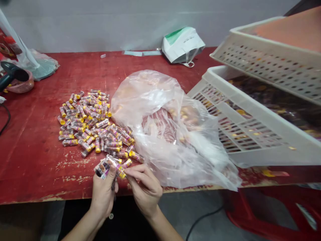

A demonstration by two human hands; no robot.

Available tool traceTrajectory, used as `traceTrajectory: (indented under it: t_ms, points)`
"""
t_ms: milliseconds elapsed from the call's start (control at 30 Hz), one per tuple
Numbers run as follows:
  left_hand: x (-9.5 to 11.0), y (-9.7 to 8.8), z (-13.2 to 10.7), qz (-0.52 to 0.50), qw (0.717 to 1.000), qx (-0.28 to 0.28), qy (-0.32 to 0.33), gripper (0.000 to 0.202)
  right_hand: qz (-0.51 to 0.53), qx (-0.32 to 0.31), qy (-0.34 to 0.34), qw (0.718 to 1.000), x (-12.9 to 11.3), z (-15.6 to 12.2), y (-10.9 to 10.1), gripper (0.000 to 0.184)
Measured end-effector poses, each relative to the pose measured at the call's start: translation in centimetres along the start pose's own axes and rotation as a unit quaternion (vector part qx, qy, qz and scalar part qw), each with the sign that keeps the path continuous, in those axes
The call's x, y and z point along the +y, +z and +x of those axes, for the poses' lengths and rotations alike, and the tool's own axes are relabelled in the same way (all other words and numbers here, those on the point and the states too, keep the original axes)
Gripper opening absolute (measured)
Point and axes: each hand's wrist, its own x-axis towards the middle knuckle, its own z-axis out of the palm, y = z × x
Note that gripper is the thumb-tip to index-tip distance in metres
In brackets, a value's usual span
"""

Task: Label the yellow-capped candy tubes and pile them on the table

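Note:
A heap of small yellow-capped tubes (pixel 87 122) with printed labels lies on the red table (pixel 32 157). At the table's near edge my left hand (pixel 103 191) is closed round a bundle of tubes (pixel 108 166), thumb pressed on top. My right hand (pixel 144 185) sits just to its right, fingers curled and pinching at the bundle's yellow-capped end. A crumpled clear plastic bag (pixel 170 130) holding more tubes lies right of the heap, close to my right hand.
Two white perforated plastic crates (pixel 253 100) stand tilted at the right, the lower one with tubes inside. A white and green bag (pixel 182 45) lies at the back by the wall. A black handheld device (pixel 11 75) and plastic wrap are at far left.

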Motion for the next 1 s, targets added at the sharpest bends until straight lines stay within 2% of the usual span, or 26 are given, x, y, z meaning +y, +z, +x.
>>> traceTrajectory:
  t_ms: [100,200,267,300,367,400,433,500,567,667,833,900,1000]
  points:
    - [0.5,0.3,0.3,-0.020,1.000,0.005,-0.014,0.046,0.005,0.023,0.015,1.000,0.2,0.4,0.9,0.036]
    - [1.8,0.4,0.9,-0.070,0.997,0.012,-0.013,0.032,0.007,0.054,0.032,0.998,0.6,2.4,1.6,0.027]
    - [2.7,0.2,1.5,-0.078,0.997,0.016,-0.025,0.025,-0.028,0.019,0.036,0.999,1.4,5.2,1.0,0.024]
    - [3.0,0.1,1.8,-0.076,0.996,0.021,-0.030,0.025,-0.083,-0.011,0.044,0.996,2.0,7.0,0.2,0.026]
    - [3.2,-0.4,2.4,-0.069,0.996,0.038,-0.030,0.031,-0.243,-0.055,0.078,0.965,3.8,11.1,-2.3,0.030]
    - [3.1,-0.6,2.5,-0.069,0.996,0.048,-0.023,0.035,-0.346,-0.068,0.108,0.930,4.9,13.2,-3.7,0.032]
    - [2.9,-0.8,2.6,-0.070,0.996,0.055,-0.015,0.037,-0.394,-0.075,0.132,0.906,6.2,15.2,-5.1,0.033]
    - [2.3,-1.2,2.5,-0.072,0.996,0.056,-0.002,0.041,-0.439,-0.102,0.167,0.877,8.8,18.4,-7.5,0.033]
    - [1.7,-1.6,2.3,-0.062,0.997,0.047,-0.003,0.045,-0.465,-0.138,0.195,0.852,11.0,20.0,-9.2,0.030]
    - [1.1,-2.3,2.0,-0.021,0.999,0.041,-0.004,0.047,-0.513,-0.184,0.235,0.805,12.2,19.6,-12.0,0.029]
    - [0.7,-2.6,1.9,0.013,0.999,0.046,-0.004,0.046,-0.571,-0.228,0.266,0.742,11.1,16.3,-16.4,0.028]
    - [0.5,-2.0,1.8,0.004,1.000,0.024,-0.010,0.046,-0.587,-0.235,0.262,0.729,10.7,15.3,-16.9,0.029]
    - [0.4,-0.9,1.5,-0.021,1.000,-0.011,-0.015,0.042,-0.601,-0.237,0.248,0.722,10.3,14.5,-16.2,0.030]
